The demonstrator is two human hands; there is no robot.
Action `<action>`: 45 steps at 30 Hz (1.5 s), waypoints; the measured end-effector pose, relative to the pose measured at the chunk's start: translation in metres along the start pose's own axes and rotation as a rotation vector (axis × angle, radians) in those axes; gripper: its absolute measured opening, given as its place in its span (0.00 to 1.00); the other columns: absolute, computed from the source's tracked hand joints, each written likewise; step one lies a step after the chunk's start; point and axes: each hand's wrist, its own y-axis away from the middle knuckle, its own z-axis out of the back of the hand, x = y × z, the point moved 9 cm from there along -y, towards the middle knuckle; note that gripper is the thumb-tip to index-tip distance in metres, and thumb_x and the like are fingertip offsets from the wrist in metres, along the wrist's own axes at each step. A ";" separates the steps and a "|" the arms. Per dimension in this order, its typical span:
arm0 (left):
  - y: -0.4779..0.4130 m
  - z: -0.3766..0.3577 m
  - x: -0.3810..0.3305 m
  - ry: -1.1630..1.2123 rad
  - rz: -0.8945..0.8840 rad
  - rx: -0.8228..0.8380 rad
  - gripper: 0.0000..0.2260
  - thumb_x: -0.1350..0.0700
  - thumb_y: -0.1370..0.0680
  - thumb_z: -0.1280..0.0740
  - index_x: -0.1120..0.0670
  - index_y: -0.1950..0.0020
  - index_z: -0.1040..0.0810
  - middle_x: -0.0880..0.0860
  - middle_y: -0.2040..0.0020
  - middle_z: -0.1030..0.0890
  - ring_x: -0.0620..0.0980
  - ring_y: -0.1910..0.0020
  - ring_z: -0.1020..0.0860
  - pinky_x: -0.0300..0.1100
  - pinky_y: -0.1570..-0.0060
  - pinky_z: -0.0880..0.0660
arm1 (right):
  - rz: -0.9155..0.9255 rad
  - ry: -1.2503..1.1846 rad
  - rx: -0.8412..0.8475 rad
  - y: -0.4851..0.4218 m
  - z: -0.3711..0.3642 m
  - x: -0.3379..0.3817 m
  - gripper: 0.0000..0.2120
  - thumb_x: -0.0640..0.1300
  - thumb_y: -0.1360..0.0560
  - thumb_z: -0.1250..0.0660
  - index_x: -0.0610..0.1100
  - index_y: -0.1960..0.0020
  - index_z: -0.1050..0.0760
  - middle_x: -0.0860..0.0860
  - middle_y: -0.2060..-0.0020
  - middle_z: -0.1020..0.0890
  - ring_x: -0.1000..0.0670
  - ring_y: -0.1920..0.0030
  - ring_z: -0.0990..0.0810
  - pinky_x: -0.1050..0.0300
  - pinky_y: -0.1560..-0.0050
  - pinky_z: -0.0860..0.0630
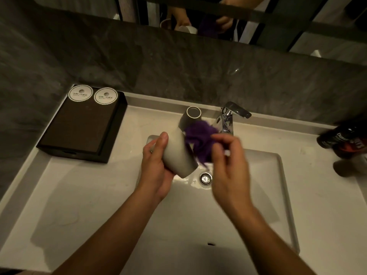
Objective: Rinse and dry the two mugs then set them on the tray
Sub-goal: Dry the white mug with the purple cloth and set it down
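Observation:
My left hand (156, 165) grips a pale grey mug (179, 155), tilted over the white sink basin (248, 205). My right hand (228, 159), blurred, pinches a purple cloth (200, 137) against the mug's upper end. A second mug (189, 119), dark grey with a pale rim, stands upside down on the counter behind the basin, left of the tap. The dark tray (83, 126) sits at the counter's back left with two round white paper coasters (93, 94) at its far end.
A chrome tap (228, 120) stands behind the basin, and the drain (206, 178) lies just below the mug. Dark bottles (345, 139) lie at the right edge. A grey stone wall and a mirror rise behind the counter.

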 end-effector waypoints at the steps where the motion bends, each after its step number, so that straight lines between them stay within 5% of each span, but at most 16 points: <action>1: 0.003 -0.007 0.000 0.008 0.017 0.024 0.33 0.43 0.28 0.24 0.58 0.28 0.27 0.64 0.32 0.20 0.64 0.35 0.20 0.64 0.36 0.23 | -0.005 -0.002 0.076 0.010 -0.015 -0.003 0.08 0.48 0.19 0.36 0.59 0.43 0.26 0.56 0.45 0.20 0.51 0.44 0.20 0.51 0.45 0.21; 3: 0.010 -0.011 -0.002 -0.041 0.042 0.020 0.32 0.42 0.28 0.25 0.59 0.31 0.22 0.66 0.35 0.19 0.66 0.37 0.18 0.65 0.35 0.24 | 0.021 0.042 0.156 0.023 -0.031 -0.006 0.04 0.57 0.20 0.36 0.64 0.46 0.25 0.65 0.45 0.23 0.51 0.40 0.23 0.49 0.43 0.22; 5: 0.014 -0.010 -0.004 -0.094 0.037 0.004 0.28 0.43 0.28 0.26 0.59 0.35 0.19 0.67 0.37 0.18 0.67 0.38 0.18 0.65 0.35 0.23 | 0.007 0.041 0.145 0.024 -0.032 -0.011 0.11 0.65 0.19 0.42 0.62 0.50 0.24 0.69 0.44 0.27 0.51 0.36 0.26 0.47 0.42 0.21; 7: 0.019 -0.016 -0.003 -0.111 0.024 0.052 0.21 0.45 0.26 0.27 0.58 0.40 0.17 0.66 0.42 0.17 0.67 0.42 0.18 0.63 0.39 0.22 | -0.013 0.043 0.104 0.020 -0.032 -0.017 0.09 0.63 0.20 0.39 0.59 0.50 0.25 0.67 0.38 0.31 0.49 0.32 0.29 0.40 0.38 0.23; 9: 0.024 -0.023 -0.002 -0.146 -0.004 0.078 0.21 0.46 0.25 0.26 0.58 0.38 0.18 0.65 0.42 0.17 0.65 0.42 0.17 0.58 0.44 0.19 | 0.007 0.073 0.076 0.018 -0.036 -0.019 0.08 0.58 0.21 0.36 0.61 0.43 0.29 0.61 0.30 0.33 0.48 0.28 0.31 0.35 0.33 0.27; 14: 0.028 -0.031 -0.006 -0.183 -0.055 0.039 0.33 0.48 0.29 0.25 0.60 0.28 0.28 0.66 0.36 0.20 0.64 0.40 0.17 0.50 0.52 0.17 | 0.075 0.263 0.128 0.012 -0.047 -0.026 0.31 0.65 0.17 0.48 0.59 0.18 0.49 0.58 0.17 0.44 0.54 0.18 0.44 0.39 0.22 0.39; 18: 0.026 -0.029 -0.013 -0.038 -0.061 -0.003 0.31 0.46 0.29 0.23 0.59 0.30 0.24 0.61 0.41 0.16 0.58 0.45 0.15 0.47 0.56 0.16 | 0.149 0.203 0.138 0.021 -0.044 -0.031 0.26 0.59 0.15 0.48 0.58 0.18 0.47 0.55 0.18 0.41 0.51 0.19 0.40 0.42 0.24 0.33; 22: 0.017 -0.024 -0.020 -0.030 -0.067 -0.021 0.30 0.45 0.29 0.23 0.56 0.31 0.26 0.61 0.38 0.19 0.57 0.43 0.18 0.49 0.54 0.18 | 0.240 0.214 0.166 0.038 -0.034 -0.043 0.25 0.52 0.14 0.45 0.54 0.18 0.43 0.54 0.20 0.36 0.54 0.21 0.36 0.56 0.24 0.34; 26: 0.010 -0.021 -0.022 0.055 -0.021 0.048 0.31 0.43 0.31 0.24 0.53 0.30 0.25 0.58 0.40 0.17 0.55 0.47 0.15 0.54 0.53 0.18 | -0.009 0.272 0.248 0.030 -0.016 -0.079 0.18 0.46 0.15 0.39 0.61 0.29 0.29 0.63 0.37 0.20 0.65 0.38 0.22 0.58 0.36 0.23; 30: 0.008 -0.030 -0.026 0.049 -0.038 0.176 0.25 0.44 0.33 0.25 0.52 0.39 0.19 0.55 0.46 0.16 0.53 0.50 0.15 0.54 0.53 0.18 | -0.213 0.090 -0.152 0.018 0.024 -0.073 0.13 0.56 0.16 0.41 0.58 0.36 0.22 0.64 0.52 0.16 0.59 0.46 0.18 0.67 0.50 0.21; 33: 0.011 -0.036 -0.027 0.012 -0.070 0.218 0.24 0.46 0.34 0.26 0.54 0.40 0.21 0.58 0.42 0.21 0.58 0.43 0.22 0.58 0.45 0.23 | -0.061 0.027 -0.228 0.004 0.025 -0.026 0.17 0.65 0.17 0.46 0.67 0.32 0.27 0.67 0.41 0.19 0.57 0.38 0.21 0.59 0.41 0.20; 35: 0.014 -0.040 -0.026 0.006 -0.091 0.231 0.30 0.48 0.35 0.23 0.57 0.36 0.24 0.63 0.37 0.24 0.62 0.39 0.25 0.62 0.38 0.29 | 0.076 0.109 -0.169 0.000 0.010 0.000 0.16 0.64 0.16 0.48 0.73 0.29 0.34 0.72 0.32 0.29 0.53 0.29 0.28 0.47 0.30 0.26; 38: 0.019 -0.046 -0.027 -0.066 -0.133 0.234 0.44 0.49 0.39 0.19 0.63 0.27 0.30 0.70 0.30 0.27 0.69 0.34 0.25 0.65 0.33 0.32 | 0.060 0.108 -0.061 0.005 -0.023 0.000 0.19 0.59 0.15 0.47 0.70 0.25 0.36 0.67 0.26 0.38 0.52 0.22 0.38 0.39 0.27 0.31; 40: 0.020 -0.047 -0.026 -0.122 -0.141 0.225 0.54 0.44 0.43 0.17 0.61 0.23 0.34 0.69 0.27 0.29 0.71 0.31 0.26 0.64 0.35 0.27 | -0.065 -0.093 -0.048 0.010 -0.037 -0.013 0.19 0.56 0.15 0.45 0.70 0.26 0.36 0.64 0.23 0.40 0.51 0.23 0.35 0.41 0.29 0.25; 42: 0.018 -0.042 -0.029 -0.152 -0.169 0.198 0.50 0.46 0.41 0.20 0.57 0.23 0.34 0.66 0.28 0.27 0.70 0.31 0.25 0.57 0.42 0.19 | -0.173 -0.247 -0.050 0.013 -0.044 -0.024 0.18 0.57 0.16 0.44 0.70 0.28 0.34 0.64 0.25 0.38 0.56 0.27 0.30 0.46 0.33 0.21; 45: 0.015 -0.036 -0.030 -0.179 -0.162 0.199 0.47 0.46 0.39 0.23 0.56 0.23 0.34 0.65 0.29 0.26 0.65 0.36 0.21 0.50 0.49 0.16 | -0.138 -0.129 -0.038 0.010 -0.041 -0.023 0.13 0.60 0.17 0.44 0.73 0.35 0.30 0.61 0.28 0.36 0.55 0.32 0.25 0.51 0.36 0.19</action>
